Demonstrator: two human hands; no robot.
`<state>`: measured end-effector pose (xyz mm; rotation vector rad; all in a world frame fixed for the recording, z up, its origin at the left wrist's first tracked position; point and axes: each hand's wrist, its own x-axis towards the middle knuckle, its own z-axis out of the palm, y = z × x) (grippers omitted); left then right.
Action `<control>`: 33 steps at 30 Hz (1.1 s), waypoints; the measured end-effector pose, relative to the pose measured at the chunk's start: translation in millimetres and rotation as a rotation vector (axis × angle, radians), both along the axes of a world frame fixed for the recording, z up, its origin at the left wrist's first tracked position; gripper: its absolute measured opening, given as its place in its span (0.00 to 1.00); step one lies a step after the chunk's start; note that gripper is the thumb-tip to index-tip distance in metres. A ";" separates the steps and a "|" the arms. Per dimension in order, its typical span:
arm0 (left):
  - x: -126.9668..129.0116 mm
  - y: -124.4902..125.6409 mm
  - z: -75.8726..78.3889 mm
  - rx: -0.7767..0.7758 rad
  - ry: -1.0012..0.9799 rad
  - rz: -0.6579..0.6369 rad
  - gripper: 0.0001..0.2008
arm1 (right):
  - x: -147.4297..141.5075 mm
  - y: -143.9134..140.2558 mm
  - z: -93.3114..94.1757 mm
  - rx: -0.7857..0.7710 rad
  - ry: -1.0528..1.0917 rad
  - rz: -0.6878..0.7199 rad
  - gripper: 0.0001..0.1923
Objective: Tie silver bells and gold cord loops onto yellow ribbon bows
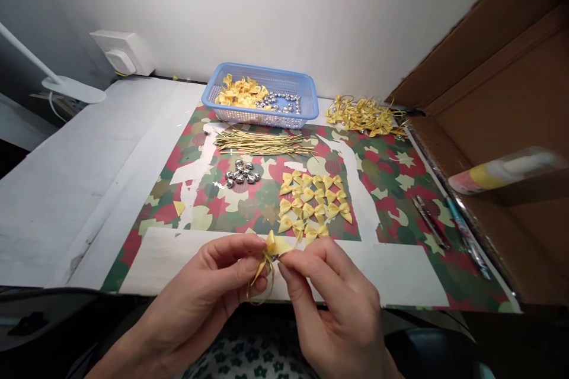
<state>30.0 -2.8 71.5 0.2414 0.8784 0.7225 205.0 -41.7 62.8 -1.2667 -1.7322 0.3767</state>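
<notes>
Both hands meet at the table's near edge around one small yellow ribbon bow (276, 244). My left hand (208, 290) pinches the bow's gold tie, whose loop (262, 284) hangs down below the fingers. My right hand (333, 296) pinches the bow's right side with thumb and forefinger. Just beyond the fingers lies a cluster of several yellow bows (313, 201) on the camouflage-patterned mat (391, 183). Several small silver bells (242, 173) sit to the left of them, and a bundle of gold ties (262, 143) lies further back.
A blue basket (306, 111) with yellow bows and silver bells stands at the back. A pile of finished bows with gold loops (364, 115) lies to its right. An open cardboard box (502, 100) fills the right side. Pens (429, 222) lie near its edge. A white lamp (71, 89) stands at left.
</notes>
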 end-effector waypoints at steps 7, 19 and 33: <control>1.9 0.2 2.2 -0.014 0.007 -0.010 0.10 | 0.1 -2.1 1.0 -0.005 -0.026 -0.001 0.10; 0.9 -1.2 0.6 0.007 -0.008 -0.023 0.07 | -2.9 -1.1 -1.4 0.002 -0.013 -0.011 0.10; -0.4 -1.9 -5.2 0.014 -0.007 -0.016 0.07 | -4.1 -2.3 -3.4 0.021 -0.010 0.003 0.10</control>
